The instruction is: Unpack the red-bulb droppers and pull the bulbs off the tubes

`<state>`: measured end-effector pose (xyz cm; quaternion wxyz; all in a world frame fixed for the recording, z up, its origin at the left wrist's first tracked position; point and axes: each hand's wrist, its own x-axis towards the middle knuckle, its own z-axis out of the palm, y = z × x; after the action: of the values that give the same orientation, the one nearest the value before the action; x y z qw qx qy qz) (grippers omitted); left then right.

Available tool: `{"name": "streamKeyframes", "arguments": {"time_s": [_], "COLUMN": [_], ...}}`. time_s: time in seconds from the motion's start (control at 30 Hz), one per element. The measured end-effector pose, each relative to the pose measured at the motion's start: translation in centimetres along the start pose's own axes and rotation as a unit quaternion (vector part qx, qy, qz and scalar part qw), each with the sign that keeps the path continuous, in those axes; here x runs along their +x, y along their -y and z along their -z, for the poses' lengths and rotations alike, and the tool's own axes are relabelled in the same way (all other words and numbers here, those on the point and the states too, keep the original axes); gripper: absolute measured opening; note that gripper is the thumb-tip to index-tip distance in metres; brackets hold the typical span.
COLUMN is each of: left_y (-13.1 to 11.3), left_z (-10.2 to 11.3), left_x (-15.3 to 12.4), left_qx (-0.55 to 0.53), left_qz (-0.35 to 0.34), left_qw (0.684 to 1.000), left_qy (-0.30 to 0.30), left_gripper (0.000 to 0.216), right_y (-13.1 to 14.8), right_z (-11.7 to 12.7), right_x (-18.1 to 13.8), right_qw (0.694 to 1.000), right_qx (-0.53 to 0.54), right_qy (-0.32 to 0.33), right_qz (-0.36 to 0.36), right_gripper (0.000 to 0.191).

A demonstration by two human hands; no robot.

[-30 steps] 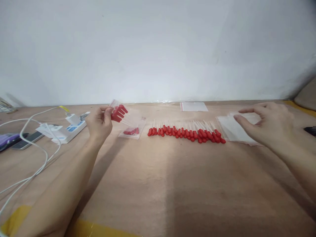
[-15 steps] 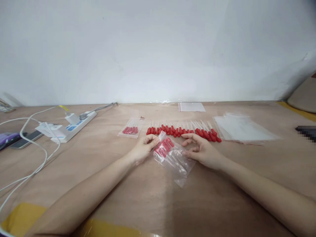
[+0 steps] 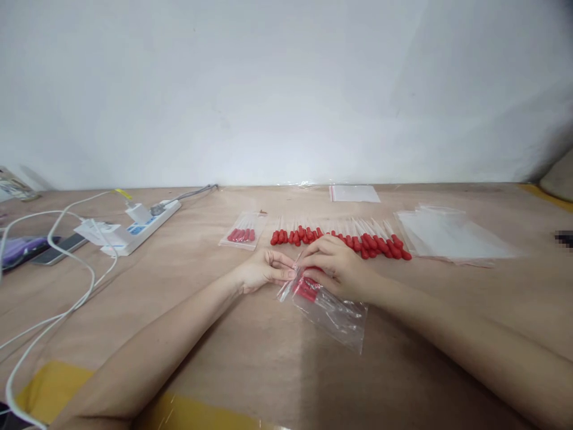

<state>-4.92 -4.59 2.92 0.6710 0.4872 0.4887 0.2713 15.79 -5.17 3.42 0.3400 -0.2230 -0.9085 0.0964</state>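
Observation:
A clear zip-lock bag (image 3: 340, 325) with several red-bulbed droppers inside hangs tilted between my hands over the table. Its mouth end, to the left, is pinched by the thumb and fingers of my left hand (image 3: 262, 272). My right hand (image 3: 338, 266) reaches over the bag, fingers closed on the same edge close to the left fingertips; it covers part of the red bulbs. Just behind lies a row of loose droppers (image 3: 371, 243) with red bulbs and thin clear stems. Left of the row rests another zip-lock bag (image 3: 237, 224) holding red-bulbed droppers.
Flat clear bags (image 3: 456, 236) lie stacked on the right, and a single bag (image 3: 356, 193) sits near the wall (image 3: 286, 95). At left are a power strip (image 3: 154, 222) with plugs, white cables (image 3: 92, 286), a phone (image 3: 60, 248) and a purple item (image 3: 22, 252).
My right hand has moved left from the bag's side to its mouth edge beside my left fingers, closing on it. The bag has turned slightly, and the view has shifted a little.

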Motion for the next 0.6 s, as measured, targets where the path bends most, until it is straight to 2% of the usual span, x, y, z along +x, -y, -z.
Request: {"name": "streamKeyframes", "arguments": {"time_s": [0.17, 0.27, 0.6], "left_y": [0.3, 0.3, 0.4], "left_z": [0.4, 0.5, 0.2], "left_x": [0.0, 0.0, -0.1], "left_qx": [0.018, 0.017, -0.043], "left_qz": [-0.024, -0.024, -0.002], "left_qw": [0.999, 0.998, 0.998], "left_qy": [0.045, 0.058, 0.037], "left_gripper": [0.030, 0.030, 0.032], "right_y": [-0.7, -1.2, -1.3], "right_z": [-0.7, -0.6, -1.8], "right_x": [1.7, 2.1, 1.0], "right_qw": [0.992, 0.986, 0.982], "right_qx": [-0.027, -0.045, -0.117], "right_qy": [0.108, 0.137, 0.021], "right_qz": [0.064, 0.088, 0.147], "right_gripper": [0.022, 0.022, 0.024]}}
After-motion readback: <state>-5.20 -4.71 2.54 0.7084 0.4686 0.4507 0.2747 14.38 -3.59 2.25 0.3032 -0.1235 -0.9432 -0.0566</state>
